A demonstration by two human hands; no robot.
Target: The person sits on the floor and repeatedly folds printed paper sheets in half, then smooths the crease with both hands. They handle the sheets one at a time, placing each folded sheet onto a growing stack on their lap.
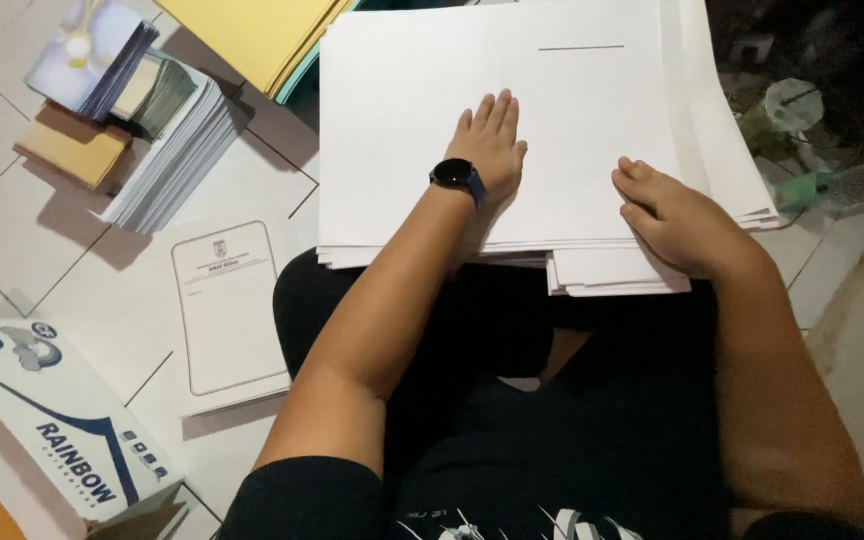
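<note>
A thick stack of white paper sheets [412,110] rests on my lap, reaching out over the tiled floor. My left hand [492,140] lies flat on the top sheet, fingers together and stretched out, with a dark watch [456,176] on its wrist. My right hand [674,218] sits at the stack's near right corner, fingers curled over the edge of the sheets and gripping them. A short dark line [580,47] is printed near the top of the upper sheet.
On the floor to the left lie a printed form sheet with a border [224,305], a white and blue carton [47,420], a tall pile of papers and booklets [167,140], a brown envelope [72,148] and yellow folders [252,35]. Plastic clutter [802,120] sits at the right.
</note>
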